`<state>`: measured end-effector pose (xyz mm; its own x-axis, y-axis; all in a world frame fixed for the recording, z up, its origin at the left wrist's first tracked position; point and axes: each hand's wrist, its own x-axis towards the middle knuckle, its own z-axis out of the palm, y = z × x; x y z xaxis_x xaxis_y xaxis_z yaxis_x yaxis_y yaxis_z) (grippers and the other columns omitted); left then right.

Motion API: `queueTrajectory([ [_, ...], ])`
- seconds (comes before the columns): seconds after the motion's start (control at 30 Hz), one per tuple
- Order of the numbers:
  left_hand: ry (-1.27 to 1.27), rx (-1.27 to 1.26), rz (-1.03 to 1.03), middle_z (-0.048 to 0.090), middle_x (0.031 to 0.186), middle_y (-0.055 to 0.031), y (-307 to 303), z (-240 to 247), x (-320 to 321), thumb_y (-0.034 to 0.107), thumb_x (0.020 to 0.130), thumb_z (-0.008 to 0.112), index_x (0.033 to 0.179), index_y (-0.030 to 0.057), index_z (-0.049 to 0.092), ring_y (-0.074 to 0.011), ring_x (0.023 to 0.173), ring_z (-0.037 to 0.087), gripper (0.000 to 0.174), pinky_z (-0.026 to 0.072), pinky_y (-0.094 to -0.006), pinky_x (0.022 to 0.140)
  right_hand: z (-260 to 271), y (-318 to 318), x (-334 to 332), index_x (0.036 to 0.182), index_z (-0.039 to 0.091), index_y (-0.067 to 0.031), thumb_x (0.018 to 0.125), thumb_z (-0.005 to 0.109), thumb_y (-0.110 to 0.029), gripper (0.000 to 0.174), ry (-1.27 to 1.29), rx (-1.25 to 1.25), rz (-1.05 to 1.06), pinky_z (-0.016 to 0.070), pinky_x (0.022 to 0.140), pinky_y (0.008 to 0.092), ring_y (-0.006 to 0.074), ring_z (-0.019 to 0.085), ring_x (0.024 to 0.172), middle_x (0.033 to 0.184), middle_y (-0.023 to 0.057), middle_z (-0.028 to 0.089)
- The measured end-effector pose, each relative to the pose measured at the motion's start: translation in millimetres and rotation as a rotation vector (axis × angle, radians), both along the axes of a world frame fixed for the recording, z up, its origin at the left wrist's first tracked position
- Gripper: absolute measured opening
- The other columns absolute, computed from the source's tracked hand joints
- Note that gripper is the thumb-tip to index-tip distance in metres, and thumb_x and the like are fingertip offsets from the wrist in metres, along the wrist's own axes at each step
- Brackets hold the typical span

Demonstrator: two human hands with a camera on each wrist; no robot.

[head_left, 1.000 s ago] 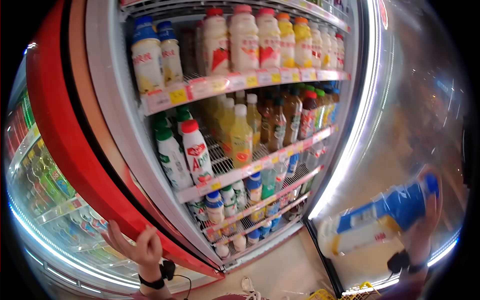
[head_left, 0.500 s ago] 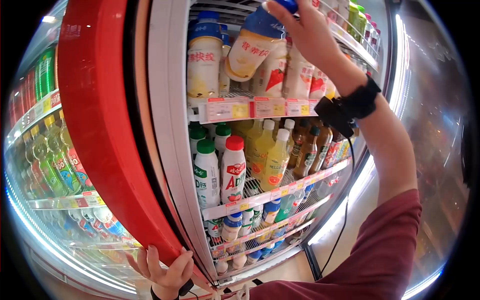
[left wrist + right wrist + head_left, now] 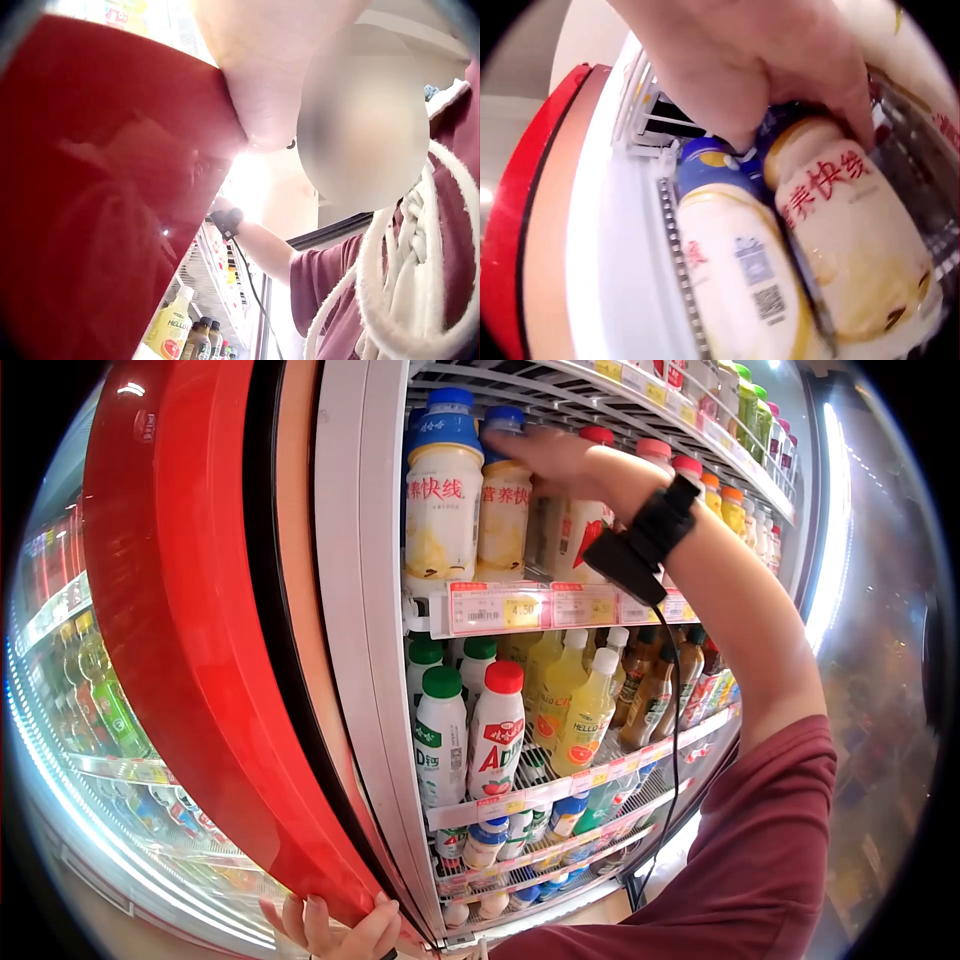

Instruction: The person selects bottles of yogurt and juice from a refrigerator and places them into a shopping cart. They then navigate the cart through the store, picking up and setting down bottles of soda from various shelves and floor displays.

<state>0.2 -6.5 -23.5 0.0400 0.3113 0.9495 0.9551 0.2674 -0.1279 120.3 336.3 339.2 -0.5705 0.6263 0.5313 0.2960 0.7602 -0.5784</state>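
On the upper fridge shelf, my right hand (image 3: pixel 570 463) reaches the blue cap of a milk drink bottle (image 3: pixel 505 515), cream with red lettering. The right wrist view shows thumb and fingers round the neck of this bottle (image 3: pixel 855 240), which stands upright on the shelf. A matching bottle (image 3: pixel 443 510) stands to its left, close against it. Low at the left, my left hand (image 3: pixel 335 932) grips the lower edge of the red fridge panel (image 3: pixel 215 660). In the left wrist view, part of that hand (image 3: pixel 270 67) overlaps the panel's edge.
Red-capped bottles (image 3: pixel 583 535) stand right of the hand. A price rail (image 3: pixel 500 608) runs along the shelf front. Below are white yogurt drink bottles (image 3: pixel 497 730) and yellow juice bottles (image 3: pixel 585 715). A black cable (image 3: pixel 672 760) hangs from the right wrist. Shelves continue further down.
The right hand carried a blue-capped bottle from the right up to the upper shelf, where it now stands. The left hand came to the red panel's edge. The view shifted.
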Motion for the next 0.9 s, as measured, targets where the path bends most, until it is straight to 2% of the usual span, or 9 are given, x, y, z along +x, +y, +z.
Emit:
queueTrajectory([
  [0.03, 0.008, -0.006, -0.019, 0.035, 0.137, -0.021, -1, 1, 1, 0.019, 0.071, 0.064, 0.075, 0.0262, 0.059, -0.0377, 0.127, 0.035, 0.009, 0.014, -0.0581, 0.107, -2, -8, 5, 0.127, 0.039, 0.0036, 0.085, 0.058, -0.045, 0.067, 0.0, 0.003, 0.004, 0.051, 0.085, 0.0349, 0.0249, 0.058, 0.099, 0.123, 0.0193, 0.047],
  [0.1, 0.049, 0.004, -0.057, 0.035, 0.136, -0.0223, 0, 7, 0, 0.024, 0.073, 0.066, 0.076, 0.0274, 0.063, -0.0402, 0.125, 0.035, 0.005, 0.0164, -0.0581, 0.106, -2, -31, 22, 0.129, 0.032, 0.0055, 0.083, 0.062, -0.042, 0.072, -0.318, -0.04, 0.028, 0.0529, 0.081, 0.0359, 0.0264, 0.061, 0.096, 0.121, 0.0218, 0.05],
  [0.13, 0.094, 0.01, -0.1, 0.035, 0.136, -0.0236, 1, 9, -1, 0.029, 0.075, 0.069, 0.076, 0.0287, 0.067, -0.0427, 0.123, 0.035, 0.002, 0.0188, -0.0581, 0.104, -3, -37, 25, 0.129, 0.03, 0.0052, 0.083, 0.065, -0.032, 0.069, -0.395, -0.107, -0.069, 0.0556, 0.074, 0.0327, 0.0262, 0.064, 0.09, 0.118, 0.0215, 0.053],
  [0.27, 0.099, 0.05, -0.142, 0.037, 0.136, -0.0217, 4, 12, -1, 0.025, 0.072, 0.069, 0.077, 0.0289, 0.066, -0.0414, 0.125, 0.034, 0.006, 0.0128, -0.0543, 0.109, -17, -28, 20, 0.115, 0.042, 0.0128, 0.082, 0.066, -0.02, 0.052, -0.289, -0.151, -0.018, 0.0579, 0.066, 0.0266, 0.0258, 0.066, 0.082, 0.111, 0.0172, 0.057],
  [0.5, 0.111, 0.024, -0.17, 0.037, 0.136, -0.0215, 2, 10, -2, 0.027, 0.072, 0.069, 0.078, 0.0302, 0.067, -0.0415, 0.125, 0.035, 0.007, 0.0137, -0.0562, 0.108, -23, -8, -5, 0.124, 0.035, 0.0032, 0.082, 0.065, -0.014, 0.054, -0.275, 0.008, -0.097, 0.0575, 0.067, 0.0269, 0.0224, 0.066, 0.085, 0.109, 0.0178, 0.059],
  [0.57, 0.115, 0.043, -0.157, 0.036, 0.136, -0.0214, 3, 8, -4, 0.027, 0.072, 0.069, 0.079, 0.0306, 0.067, -0.0416, 0.125, 0.035, 0.007, 0.0136, -0.0567, 0.108, -21, 3, -11, 0.125, 0.038, -0.0006, 0.081, 0.065, -0.012, 0.053, -0.313, -0.129, 0.04, 0.0572, 0.069, 0.0268, 0.0218, 0.066, 0.085, 0.108, 0.0167, 0.058],
  [0.73, 0.115, 0.067, -0.131, 0.037, 0.136, -0.0211, 4, 7, -2, 0.028, 0.071, 0.069, 0.081, 0.0325, 0.067, -0.0412, 0.125, 0.036, 0.011, 0.0154, -0.0578, 0.107, -22, 45, -28, 0.122, 0.045, -0.0018, 0.083, 0.063, -0.011, 0.044, -0.291, -0.11, 0.054, 0.0567, 0.072, 0.0281, 0.0191, 0.065, 0.084, 0.101, 0.0162, 0.061],
  [0.8, 0.098, 0.056, -0.125, 0.038, 0.136, -0.021, 4, 8, 0, 0.028, 0.071, 0.069, 0.081, 0.0325, 0.067, -0.0414, 0.124, 0.036, 0.011, 0.0155, -0.0579, 0.107, -18, 39, -27, 0.121, 0.046, -0.0013, 0.084, 0.062, -0.011, 0.041, -0.339, -0.101, 0.129, 0.0565, 0.073, 0.0286, 0.0185, 0.064, 0.084, 0.1, 0.016, 0.062],
  [0.9, 0.102, 0.047, -0.125, 0.037, 0.136, -0.0213, 3, 8, -1, 0.027, 0.071, 0.069, 0.08, 0.0322, 0.067, -0.0418, 0.124, 0.037, 0.01, 0.0156, -0.0571, 0.107, -2, 1, -7, 0.124, 0.043, -0.001, 0.088, 0.057, -0.013, 0.041, -0.487, -0.053, -0.034, 0.0541, 0.079, 0.0294, 0.0193, 0.062, 0.095, 0.106, 0.0146, 0.061],
])
